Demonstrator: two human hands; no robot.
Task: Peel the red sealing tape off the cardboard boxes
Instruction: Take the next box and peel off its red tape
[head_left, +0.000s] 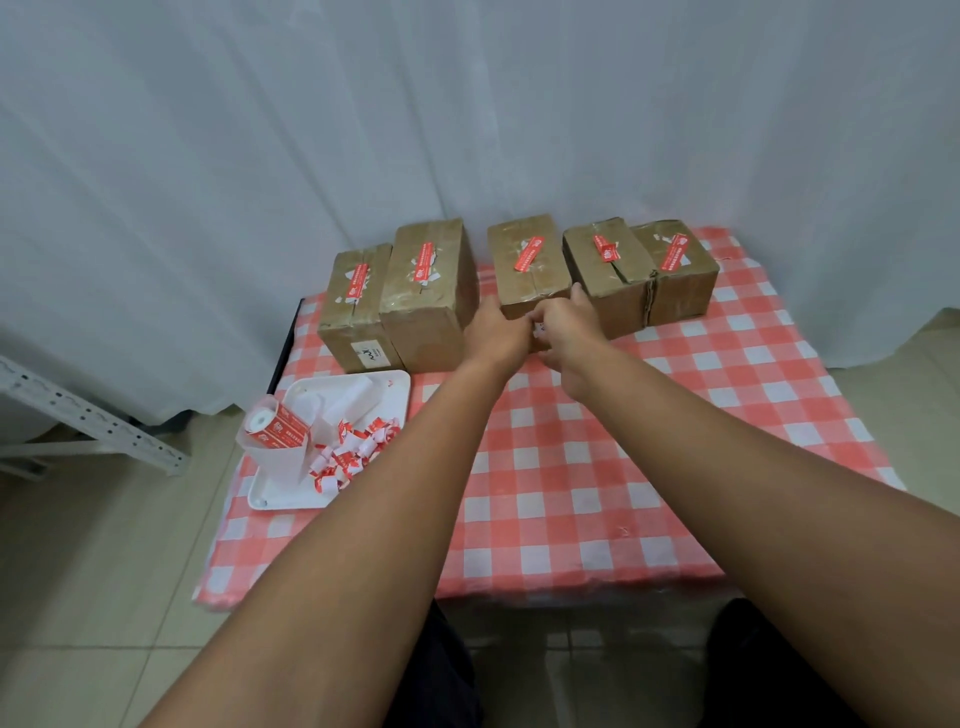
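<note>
Five cardboard boxes stand in a row at the far edge of the bench, which wears a red-and-white checked cloth. Each box carries a strip of red sealing tape on its top: the leftmost box, the tall second box, the middle box, the fourth box and the rightmost box. The left hand and right hand meet at the middle box's near face, fingers curled together around a small whitish scrap; whether they pinch it I cannot tell. A white tray at the left holds a tape roll and crumpled tape pieces.
</note>
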